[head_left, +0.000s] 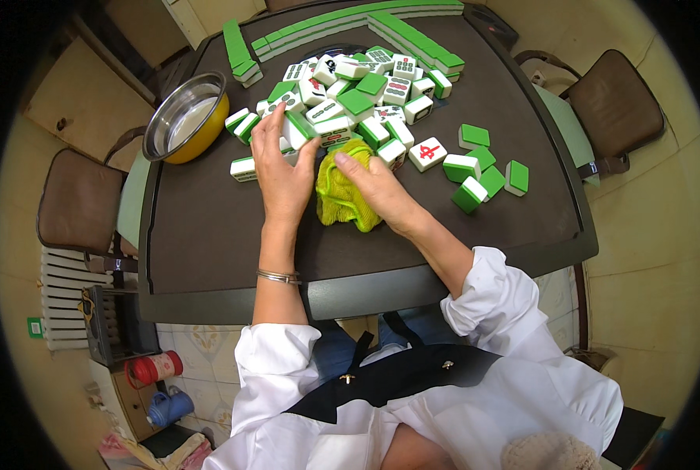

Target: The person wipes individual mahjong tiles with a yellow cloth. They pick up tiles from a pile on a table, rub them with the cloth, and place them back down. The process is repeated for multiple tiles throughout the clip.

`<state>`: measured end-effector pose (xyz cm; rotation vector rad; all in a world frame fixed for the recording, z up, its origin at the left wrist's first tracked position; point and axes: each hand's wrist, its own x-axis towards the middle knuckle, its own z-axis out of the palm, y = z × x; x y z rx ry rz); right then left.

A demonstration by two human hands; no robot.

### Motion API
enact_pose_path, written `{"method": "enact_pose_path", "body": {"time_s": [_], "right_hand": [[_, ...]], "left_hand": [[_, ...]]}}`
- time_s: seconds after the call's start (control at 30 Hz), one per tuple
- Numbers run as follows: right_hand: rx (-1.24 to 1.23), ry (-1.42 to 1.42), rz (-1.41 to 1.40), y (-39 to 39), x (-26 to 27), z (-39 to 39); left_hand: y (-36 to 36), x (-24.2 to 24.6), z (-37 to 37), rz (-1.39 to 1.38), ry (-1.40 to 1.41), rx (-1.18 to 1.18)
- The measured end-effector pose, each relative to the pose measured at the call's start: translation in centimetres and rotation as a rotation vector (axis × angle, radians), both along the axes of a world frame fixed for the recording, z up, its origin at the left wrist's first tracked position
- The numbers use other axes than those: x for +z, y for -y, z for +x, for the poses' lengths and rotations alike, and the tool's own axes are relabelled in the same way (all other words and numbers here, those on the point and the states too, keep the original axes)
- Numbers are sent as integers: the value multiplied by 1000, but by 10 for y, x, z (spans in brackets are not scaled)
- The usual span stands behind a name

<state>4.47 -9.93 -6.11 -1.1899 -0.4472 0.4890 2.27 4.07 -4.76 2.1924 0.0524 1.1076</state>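
My left hand [279, 176] grips a green-backed mahjong tile [301, 126] between thumb and fingers, at the near left side of a loose heap of mahjong tiles [357, 102]. In my right hand [388, 194] is a bunched yellow-green microfibre cloth [344, 197], its thumb pressed on top; the cloth sits close to the left thumb. The heap mixes green backs and white engraved faces. A white tile with a red character [428, 154] lies face up right of the cloth. Several green-backed tiles [474, 136] are scattered farther right.
A steel bowl with a yellow outside [207, 140] stands at the table's left edge. Rows of stacked tiles [326, 26] line the far side of the dark mahjong table [209, 235]. Brown-backed chairs [78, 200] flank both sides. A red thermos [155, 369] and blue jug [170, 405] are at lower left.
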Motion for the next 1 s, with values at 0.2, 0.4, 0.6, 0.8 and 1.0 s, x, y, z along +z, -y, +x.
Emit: {"method": "enact_pose_path", "body": {"time_s": [0.2, 0.4, 0.6, 0.8, 1.0], "right_hand": [[231, -233, 101, 5, 11, -3], [344, -282, 47, 4, -11, 13], [230, -244, 82, 9, -17, 5], [324, -143, -138, 3, -25, 15], [90, 774, -281, -2, -77, 34]], "left_hand": [[-7, -7, 3, 64, -28, -1], [18, 11, 8, 120, 63, -84], [97, 33, 31, 523, -358, -585], [126, 8, 64, 652, -422, -778], [147, 13, 62, 630, -443, -681]]}}
